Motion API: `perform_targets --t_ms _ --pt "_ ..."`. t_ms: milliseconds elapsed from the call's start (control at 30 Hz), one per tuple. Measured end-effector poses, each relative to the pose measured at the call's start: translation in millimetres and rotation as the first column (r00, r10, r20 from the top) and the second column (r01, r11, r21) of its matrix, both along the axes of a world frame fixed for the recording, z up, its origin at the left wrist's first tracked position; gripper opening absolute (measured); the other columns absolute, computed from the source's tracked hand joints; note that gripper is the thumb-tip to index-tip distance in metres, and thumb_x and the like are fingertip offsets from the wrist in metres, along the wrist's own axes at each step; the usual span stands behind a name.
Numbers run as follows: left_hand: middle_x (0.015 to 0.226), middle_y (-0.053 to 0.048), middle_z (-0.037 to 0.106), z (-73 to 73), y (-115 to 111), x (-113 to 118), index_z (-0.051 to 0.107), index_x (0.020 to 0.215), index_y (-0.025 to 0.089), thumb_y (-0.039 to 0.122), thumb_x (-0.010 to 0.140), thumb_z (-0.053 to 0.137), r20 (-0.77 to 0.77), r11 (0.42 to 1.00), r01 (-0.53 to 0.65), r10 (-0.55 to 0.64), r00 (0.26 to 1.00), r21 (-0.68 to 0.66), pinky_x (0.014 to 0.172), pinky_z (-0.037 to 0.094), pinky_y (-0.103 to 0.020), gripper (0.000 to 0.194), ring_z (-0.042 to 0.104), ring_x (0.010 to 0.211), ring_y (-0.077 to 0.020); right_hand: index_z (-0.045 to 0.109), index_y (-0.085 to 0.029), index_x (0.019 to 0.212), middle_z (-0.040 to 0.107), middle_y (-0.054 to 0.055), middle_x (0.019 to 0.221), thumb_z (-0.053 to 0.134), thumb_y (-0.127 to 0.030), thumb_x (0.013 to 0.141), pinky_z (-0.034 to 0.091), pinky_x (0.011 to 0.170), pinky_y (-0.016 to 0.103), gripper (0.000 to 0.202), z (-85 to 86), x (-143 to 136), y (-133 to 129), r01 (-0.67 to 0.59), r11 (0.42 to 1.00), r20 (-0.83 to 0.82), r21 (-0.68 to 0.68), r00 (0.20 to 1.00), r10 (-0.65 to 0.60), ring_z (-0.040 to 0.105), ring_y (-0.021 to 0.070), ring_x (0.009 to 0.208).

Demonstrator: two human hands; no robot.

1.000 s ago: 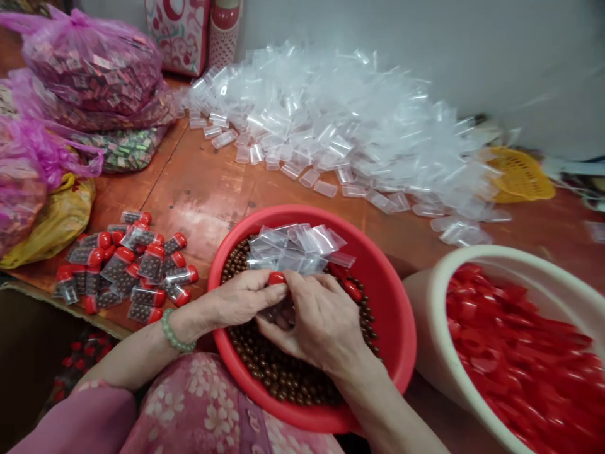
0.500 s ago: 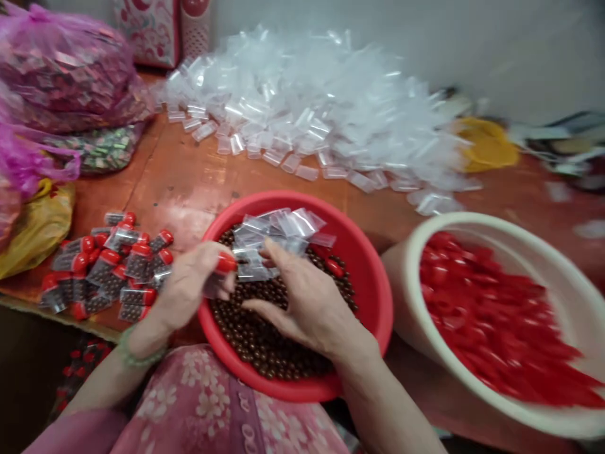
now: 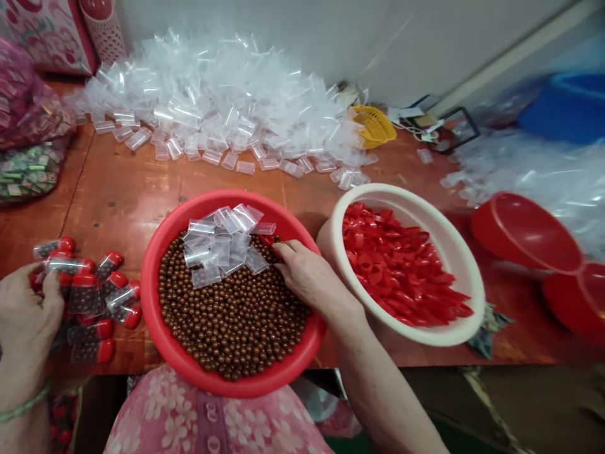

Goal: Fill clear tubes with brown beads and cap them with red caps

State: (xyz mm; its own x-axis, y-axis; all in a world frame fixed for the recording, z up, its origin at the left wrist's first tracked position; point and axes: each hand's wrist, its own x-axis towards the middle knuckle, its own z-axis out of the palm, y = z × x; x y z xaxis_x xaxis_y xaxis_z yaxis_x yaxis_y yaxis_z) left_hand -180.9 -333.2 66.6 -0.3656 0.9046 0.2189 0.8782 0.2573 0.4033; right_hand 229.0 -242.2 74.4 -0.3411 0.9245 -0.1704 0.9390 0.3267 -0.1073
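At the left side, my left hand (image 3: pixel 28 309) is at a pile of small clear bottles (image 3: pixel 85 293) with red caps and dark balls inside. Its thumb and fingers curl round a red-capped bottle, mostly hidden by the hand. My right hand (image 3: pixel 305 271) reaches over the right part of a red basin (image 3: pixel 158 340), fingertips closed on a red cap (image 3: pixel 267 240). Shiny brown balls (image 3: pixel 236 321) fill much of this basin. On top of them, toward the back, lie several empty clear plastic tubes (image 3: pixel 220 249).
A cream tub (image 3: pixel 477 296) of red caps (image 3: pixel 392 265) stands right of the basin. Behind spreads a heap of clear tubes (image 3: pixel 212 94), with a yellow basket (image 3: pixel 375 126) beside it. Red bowls (image 3: pixel 529 233) sit far right; filled bags (image 3: pixel 33 164) are far left.
The view has swung right. My left hand has moved left from the basin to the bottle pile with the red-capped bottle. My right hand has gone from the tubes to the red cap.
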Motion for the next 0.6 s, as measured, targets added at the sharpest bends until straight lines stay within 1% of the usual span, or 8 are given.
perform_targets --t_ms 100,167,200,233,300,367,467,600 --pt "0.104 -0.002 0.067 10.5 3.7 23.9 0.050 0.124 0.019 0.029 0.091 0.041 -0.032 0.998 0.002 0.000 0.999 0.065 0.071 0.035 -0.045 0.035 0.044 0.130 -0.0366 0.061 -0.013 0.102 0.063 0.009 0.092 0.044 -0.009 0.091 0.045 0.068 0.030 0.021 -2.5 -3.8 1.6 -0.002 1.000 0.100 0.014 0.995 0.000 0.063 0.0191 0.075" --pt "0.115 -0.003 0.065 20.5 8.3 48.3 0.055 0.121 0.022 0.029 0.091 0.044 0.003 0.987 0.095 -0.096 0.995 0.130 0.078 0.042 -0.047 0.033 0.055 0.120 -0.0320 0.061 -0.013 0.102 0.062 0.008 0.090 0.042 -0.008 0.092 0.043 0.062 0.030 0.022 -1.9 -5.3 0.0 -0.025 0.999 0.126 0.037 0.992 0.020 0.061 0.0186 0.072" --pt "0.111 -0.004 0.067 25.4 11.8 62.4 0.060 0.113 0.022 0.029 0.089 0.051 0.021 0.970 0.187 -0.193 0.981 0.158 0.083 0.047 -0.046 0.027 0.061 0.110 -0.0285 0.061 -0.014 0.103 0.062 0.009 0.091 0.041 -0.008 0.092 0.043 0.060 0.030 0.023 -0.8 -6.5 -1.2 -0.033 0.997 0.127 0.064 0.992 0.025 0.061 0.0191 0.073" --pt "0.110 -0.005 0.067 29.8 16.3 77.1 0.061 0.110 0.021 0.026 0.089 0.052 0.050 0.929 0.354 -0.360 0.932 0.108 0.089 0.048 -0.045 0.023 0.063 0.105 -0.0259 0.061 -0.014 0.105 0.062 0.010 0.094 0.041 -0.009 0.092 0.043 0.060 0.030 0.024 0.7 -8.4 -2.6 -0.036 0.995 0.117 0.096 0.993 0.024 0.062 0.0198 0.075" --pt "0.104 -0.007 0.068 35.1 27.8 106.6 0.061 0.105 0.017 0.021 0.091 0.053 0.074 0.751 0.656 -0.660 0.748 0.075 0.087 0.051 -0.038 0.016 0.063 0.097 -0.0209 0.060 -0.015 0.106 0.062 0.010 0.097 0.041 -0.013 0.095 0.045 0.063 0.031 0.023 4.2 -14.0 -4.9 -0.049 0.989 0.053 0.137 0.998 0.042 0.062 0.0211 0.082" --pt "0.105 -0.010 0.066 34.4 40.5 132.0 0.060 0.103 0.014 0.023 0.093 0.050 0.052 0.594 0.802 -0.800 0.597 -0.063 0.086 0.052 -0.036 0.016 0.061 0.098 -0.0215 0.061 -0.017 0.106 0.063 0.009 0.096 0.043 -0.021 0.097 0.048 0.069 0.032 0.020 7.4 -21.4 -6.4 -0.105 0.988 -0.048 0.112 0.993 0.111 0.062 0.0215 0.087" --pt "0.100 -0.011 0.064 22.6 54.8 155.8 0.058 0.095 0.013 0.023 0.089 0.056 -0.019 0.500 0.820 -0.857 0.516 -0.280 0.084 0.052 -0.038 0.012 0.059 0.095 -0.0244 0.061 -0.018 0.103 0.063 0.008 0.098 0.053 -0.029 0.094 0.050 0.074 0.033 0.017 10.2 -31.0 -8.5 -0.215 0.976 -0.113 0.037 0.969 0.218 0.061 0.0219 0.090" --pt "0.093 -0.010 0.064 4.6 61.0 161.1 0.057 0.092 0.013 0.015 0.087 0.053 -0.017 0.484 0.791 -0.856 0.516 -0.373 0.085 0.051 -0.039 0.007 0.059 0.092 -0.0240 0.063 -0.016 0.099 0.062 0.010 0.100 0.057 -0.025 0.091 0.050 0.080 0.038 0.013 13.2 -35.8 -13.8 -0.225 0.973 -0.071 0.055 0.971 0.228 0.058 0.0247 0.092"
